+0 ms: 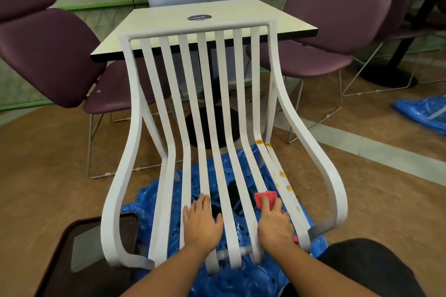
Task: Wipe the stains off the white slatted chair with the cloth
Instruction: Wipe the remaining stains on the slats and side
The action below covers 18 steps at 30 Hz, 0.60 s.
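The white slatted chair (207,94) stands in front of me, its seat slats running toward me. Orange stains (282,176) mark the two rightmost seat slats, with one more blot (259,141) where the seat bends up into the back. My right hand (274,222) lies flat on a red cloth (261,199) and presses it onto the right seat slats, just short of the stains. My left hand (200,219) rests flat, fingers straight, on the middle slats.
A blue plastic sheet (246,277) lies on the floor under the chair. Behind the chair is a cream table (169,19), flanked by purple chairs (48,55). A dark brown tray-like surface (79,255) sits at lower left. Another blue sheet (422,111) lies at far right.
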Tool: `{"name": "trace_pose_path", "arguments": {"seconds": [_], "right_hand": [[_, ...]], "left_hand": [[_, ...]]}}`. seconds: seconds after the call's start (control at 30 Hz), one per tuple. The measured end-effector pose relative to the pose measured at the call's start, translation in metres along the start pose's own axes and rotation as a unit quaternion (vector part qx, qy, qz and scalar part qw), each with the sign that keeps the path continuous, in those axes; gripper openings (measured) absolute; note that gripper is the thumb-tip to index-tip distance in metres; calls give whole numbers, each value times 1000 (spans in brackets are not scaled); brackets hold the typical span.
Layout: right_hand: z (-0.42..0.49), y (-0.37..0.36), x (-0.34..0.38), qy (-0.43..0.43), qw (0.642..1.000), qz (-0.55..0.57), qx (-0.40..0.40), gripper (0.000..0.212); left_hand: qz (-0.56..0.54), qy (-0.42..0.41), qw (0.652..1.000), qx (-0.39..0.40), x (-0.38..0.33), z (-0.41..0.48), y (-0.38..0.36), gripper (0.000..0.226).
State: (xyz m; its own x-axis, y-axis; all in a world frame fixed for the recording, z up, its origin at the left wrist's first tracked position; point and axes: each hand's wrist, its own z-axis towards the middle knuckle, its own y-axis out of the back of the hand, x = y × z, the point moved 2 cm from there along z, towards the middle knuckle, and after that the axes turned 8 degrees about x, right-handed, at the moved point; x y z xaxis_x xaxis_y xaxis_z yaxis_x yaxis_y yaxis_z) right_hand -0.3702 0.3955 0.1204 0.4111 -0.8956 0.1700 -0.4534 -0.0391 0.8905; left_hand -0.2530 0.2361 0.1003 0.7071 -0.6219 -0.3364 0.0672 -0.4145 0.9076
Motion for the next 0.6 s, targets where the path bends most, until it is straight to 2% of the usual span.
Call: {"name": "trace_pose_path", "arguments": {"seconds": [0.17,0.33,0.6], "right_hand": [[13,4,5,1,1000,21,-10,69],[36,14,12,19,999,45,-13,63],[55,20,19,21,999,36,-21,69]], "left_hand": [[-19,64,998,-4,-18,-8,-6,73],[37,74,997,2,-24,-9,-9,88],[43,76,996,-3,-22,-5,-12,95]]}}
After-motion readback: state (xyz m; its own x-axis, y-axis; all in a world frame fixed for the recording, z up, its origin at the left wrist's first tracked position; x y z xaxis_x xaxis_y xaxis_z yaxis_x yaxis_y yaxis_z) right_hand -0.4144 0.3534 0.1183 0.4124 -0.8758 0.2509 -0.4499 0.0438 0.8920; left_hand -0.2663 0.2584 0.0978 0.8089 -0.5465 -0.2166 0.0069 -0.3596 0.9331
